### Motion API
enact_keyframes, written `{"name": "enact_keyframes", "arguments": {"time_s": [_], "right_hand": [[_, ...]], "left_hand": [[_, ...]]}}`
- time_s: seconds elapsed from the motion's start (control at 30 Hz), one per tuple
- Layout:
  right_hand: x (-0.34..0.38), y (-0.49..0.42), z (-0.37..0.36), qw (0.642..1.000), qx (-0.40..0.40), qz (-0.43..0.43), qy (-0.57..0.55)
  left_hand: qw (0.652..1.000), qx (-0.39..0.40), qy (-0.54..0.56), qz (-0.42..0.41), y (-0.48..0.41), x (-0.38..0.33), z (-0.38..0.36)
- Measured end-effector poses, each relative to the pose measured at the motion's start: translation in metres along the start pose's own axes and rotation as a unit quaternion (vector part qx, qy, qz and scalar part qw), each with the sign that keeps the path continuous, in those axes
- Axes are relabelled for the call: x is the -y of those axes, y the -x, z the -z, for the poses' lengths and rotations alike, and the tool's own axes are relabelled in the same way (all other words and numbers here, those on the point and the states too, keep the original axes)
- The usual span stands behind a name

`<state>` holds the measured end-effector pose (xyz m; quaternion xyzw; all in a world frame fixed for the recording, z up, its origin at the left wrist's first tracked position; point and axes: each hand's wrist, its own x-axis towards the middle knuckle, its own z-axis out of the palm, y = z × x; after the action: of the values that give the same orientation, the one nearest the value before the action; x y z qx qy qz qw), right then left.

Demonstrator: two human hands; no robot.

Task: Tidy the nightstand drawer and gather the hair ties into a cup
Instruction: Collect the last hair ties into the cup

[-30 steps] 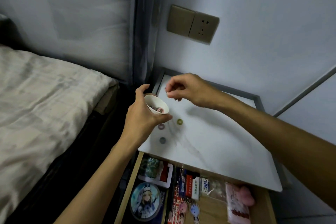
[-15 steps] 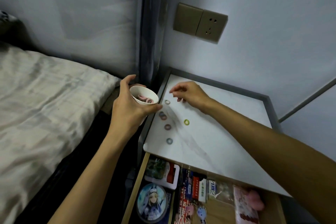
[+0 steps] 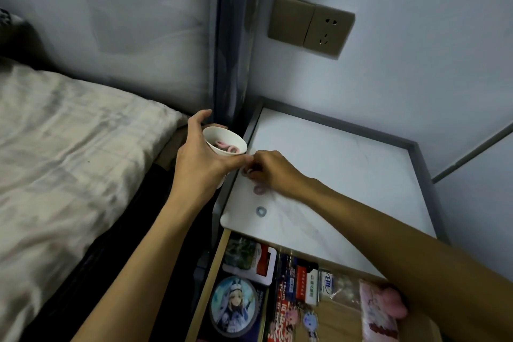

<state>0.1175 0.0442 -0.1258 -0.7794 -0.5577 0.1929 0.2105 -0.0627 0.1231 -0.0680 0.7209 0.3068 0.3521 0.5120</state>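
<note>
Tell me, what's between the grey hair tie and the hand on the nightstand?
One pinkish hair tie lies between the grey hair tie and the right hand, in the head view.

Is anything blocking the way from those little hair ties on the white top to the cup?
Nothing visible. The left hand holds the open white paper cup right beside the right hand and the small ring-shaped hair ties.

Bare left hand (image 3: pixel 200 159), bare right hand (image 3: pixel 273 172)

Bed (image 3: pixel 69 147) w/ rumpled sheet at left; brass switch/socket plate (image 3: pixel 311 25) on wall, curtain (image 3: pixel 230 50) btwn.
</note>
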Motion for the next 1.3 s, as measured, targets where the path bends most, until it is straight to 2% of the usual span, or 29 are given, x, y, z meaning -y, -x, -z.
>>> {"name": "enact_keyframes", "arguments": {"time_s": [0.1,0.33,0.4,0.47,0.53,0.6,0.67,0.8,0.87,1.0,1.1,1.2,1.3], "right_hand": [[0.002,0.008,-0.002,0.996,0.016,0.007,0.090],[-0.011,0.012,0.011,0.981,0.025,-0.034,0.192],[-0.014,0.011,0.022,0.988,-0.004,-0.072,0.137],[-0.008,0.014,0.038,0.994,-0.046,-0.098,0.016],[0.007,0.018,0.058,0.989,-0.084,-0.081,-0.092],[0.028,0.020,0.077,0.984,-0.092,-0.035,-0.148],[0.051,0.023,0.087,0.986,-0.071,0.012,-0.149],[0.082,0.034,0.085,0.996,0.001,0.083,-0.026],[0.083,0.038,0.087,0.996,-0.011,0.087,-0.028],[0.067,0.045,0.102,0.989,-0.084,0.038,-0.113],[0.034,0.048,0.093,0.989,-0.126,-0.039,-0.070],[-0.013,0.055,0.056,0.987,-0.056,-0.151,0.022],[-0.028,0.065,0.015,0.986,0.012,-0.165,0.025]], "left_hand": [[1.000,0.000,0.000,0.005,0.002,0.000,0.000],[1.000,0.014,-0.019,0.011,0.009,-0.005,-0.006],[0.999,0.020,-0.026,0.008,0.010,-0.006,-0.008],[0.999,0.028,-0.028,0.008,0.011,-0.006,-0.010],[0.999,0.038,-0.034,0.006,0.012,-0.007,-0.013],[0.998,0.051,-0.036,0.004,0.014,-0.008,-0.016],[0.997,0.067,-0.036,0.001,0.016,-0.008,-0.020],[0.995,0.093,-0.023,-0.002,0.020,-0.008,-0.026],[0.996,0.092,-0.016,0.001,0.020,-0.009,-0.027],[0.997,0.077,-0.009,0.001,0.019,-0.006,-0.028],[0.998,0.064,0.003,0.002,0.018,-0.006,-0.026],[0.999,0.038,0.012,0.009,0.014,-0.008,-0.018],[1.000,0.014,0.009,0.011,0.009,-0.008,-0.010]]}}
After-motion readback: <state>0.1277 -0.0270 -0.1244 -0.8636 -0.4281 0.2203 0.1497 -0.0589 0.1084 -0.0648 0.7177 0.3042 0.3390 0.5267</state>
